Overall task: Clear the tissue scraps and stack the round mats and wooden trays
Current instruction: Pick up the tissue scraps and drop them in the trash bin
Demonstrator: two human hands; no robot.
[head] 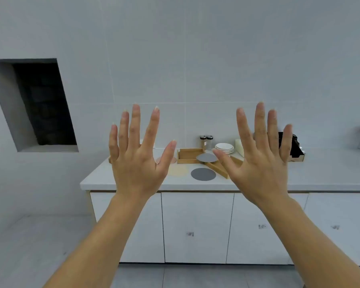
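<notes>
Left hand [136,161] up in air, fingers spread wide, holds nothing. Right hand [258,163] same, holds nothing. Hands apart, backs face camera. Behind them: white counter [320,177]. Dark gray round mat [203,174] lies flat near front edge. Pale yellow mat [178,171] just beside it, on left. Light gray mat [206,157] rests on corner of wooden tray [188,155]. Second tray [218,168] partly hidden by right hand. Plates [224,148] and jars [206,141] at back by wall.

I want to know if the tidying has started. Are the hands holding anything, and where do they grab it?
Nothing is held. The left hand and right hand are raised with fingers spread, away from the counter.
</notes>
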